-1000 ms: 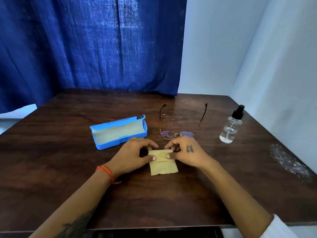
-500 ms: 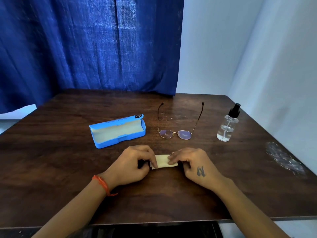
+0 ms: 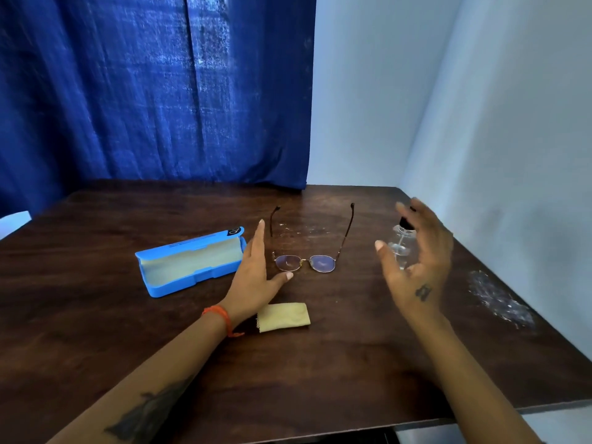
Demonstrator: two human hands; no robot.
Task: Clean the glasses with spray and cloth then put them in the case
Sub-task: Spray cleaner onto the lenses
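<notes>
Both my hands are spread, gripping nothing: left hand (image 3: pixel 253 277) beside the glasses (image 3: pixel 306 261), right hand (image 3: pixel 416 261) before the spray bottle (image 3: pixel 400 245); cloth (image 3: pixel 283 317) nearer me.

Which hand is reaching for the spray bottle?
The right hand, open around the spray bottle; the left hand is beside the glasses.

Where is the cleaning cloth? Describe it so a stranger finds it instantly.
On the dark wooden table, look nearer the front edge than the glasses, just beside the wrist of the left hand. The cloth lies there folded into a small strip, the only pale yellow, soft thing outside the blue case.
</notes>
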